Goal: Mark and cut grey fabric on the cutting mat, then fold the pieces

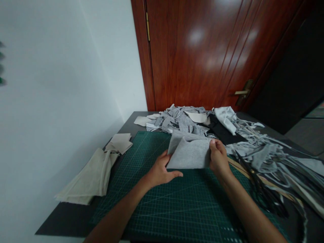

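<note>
Your right fingers (214, 144) pinch grey cloth (191, 152); your left hand (162, 170), thumb spread wide, meets its left side above the green mat (177, 206), before a brown door (197, 50).

Cutting mat (152, 209) on the tabletop (68, 221); folded cloths (93, 175) along its left side; scissors (253, 173) at its right; heaped fabric scraps (182, 118) behind it; door (192, 60) beyond the scraps; wall (63, 84) at left.

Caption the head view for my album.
Two hands raise folded grey cloth above a green cutting mat, scissors lying at right.
</note>
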The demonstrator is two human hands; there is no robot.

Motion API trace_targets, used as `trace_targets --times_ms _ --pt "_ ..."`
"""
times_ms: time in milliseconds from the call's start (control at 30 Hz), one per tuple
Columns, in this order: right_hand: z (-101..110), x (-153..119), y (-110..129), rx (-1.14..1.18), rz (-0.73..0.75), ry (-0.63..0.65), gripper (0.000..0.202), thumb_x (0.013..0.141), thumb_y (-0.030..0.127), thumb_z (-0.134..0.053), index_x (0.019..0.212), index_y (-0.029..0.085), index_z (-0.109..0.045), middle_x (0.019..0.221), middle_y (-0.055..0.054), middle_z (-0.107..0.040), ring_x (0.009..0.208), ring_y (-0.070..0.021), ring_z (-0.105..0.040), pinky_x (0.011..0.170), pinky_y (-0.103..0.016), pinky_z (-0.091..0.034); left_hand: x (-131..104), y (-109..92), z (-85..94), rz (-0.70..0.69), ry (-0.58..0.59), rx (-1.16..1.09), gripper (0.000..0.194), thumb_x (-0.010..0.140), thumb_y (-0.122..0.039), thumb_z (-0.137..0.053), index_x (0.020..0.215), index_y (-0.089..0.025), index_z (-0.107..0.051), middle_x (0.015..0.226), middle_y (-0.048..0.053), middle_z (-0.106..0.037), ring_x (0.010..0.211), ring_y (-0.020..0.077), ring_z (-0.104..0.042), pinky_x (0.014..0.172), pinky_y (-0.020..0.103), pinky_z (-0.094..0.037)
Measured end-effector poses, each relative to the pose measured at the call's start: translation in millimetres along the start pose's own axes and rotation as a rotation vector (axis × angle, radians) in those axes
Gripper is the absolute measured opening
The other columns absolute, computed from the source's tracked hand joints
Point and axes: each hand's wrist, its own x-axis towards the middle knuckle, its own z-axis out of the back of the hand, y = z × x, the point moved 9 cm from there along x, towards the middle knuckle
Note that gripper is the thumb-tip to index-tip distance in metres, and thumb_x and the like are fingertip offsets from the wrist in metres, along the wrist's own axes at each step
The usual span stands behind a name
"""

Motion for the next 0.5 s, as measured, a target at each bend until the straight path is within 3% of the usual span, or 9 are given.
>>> trace_targets --times_ms 67,167,333,500 --pt "3 3 1 0.013 0.001 -0.013 0.039 0.081 0.062 -0.058 0.082 0.023 -0.053 0.073 0.006 -0.046 0.070 -0.0157 -0.043 0.068 -0.029 -0.036 2 0 -2.2 0.003 0.058 0.025 0.030 0.069 -0.043 -0.086 0.082 -0.019 -0.074 0.101 0.009 -0.067 0.092 0.0260 -0.063 0.085 0.035 -0.050" --pt "9 6 6 0.027 0.011 -0.063 0.041 0.080 0.062 -0.059 0.082 0.022 -0.053 0.073 0.006 -0.046 0.071 -0.0153 -0.043 0.070 -0.029 -0.036 4 12 -2.9 0.080 0.024 0.025 0.045 0.080 -0.056 -0.073 0.058 -0.018 -0.065 0.068 0.004 -0.059 0.065 0.0175 -0.055 0.064 0.028 -0.043" --pt "22 2 28 -0.001 0.102 -0.162 0.036 0.084 0.057 -0.058 0.087 0.021 -0.055 0.077 0.004 -0.048 0.074 -0.0160 -0.045 0.074 -0.031 -0.038 -2 36 -10.6 0.312 -0.206 -0.160 0.067 0.086 -0.077 -0.050 0.052 -0.019 -0.049 0.052 -0.002 -0.040 0.053 0.0123 -0.036 0.054 0.026 -0.027" --pt "26 -12 70 -0.269 0.383 -0.205 0.030 0.095 0.051 -0.051 0.094 0.021 -0.053 0.084 0.000 -0.052 0.077 -0.0193 -0.049 0.073 -0.034 -0.038 -13 52 -33.1 0.437 -0.275 -0.352 0.064 0.080 -0.074 -0.062 0.054 -0.019 -0.040 0.055 -0.005 -0.031 0.055 0.0096 -0.028 0.053 0.025 -0.022"
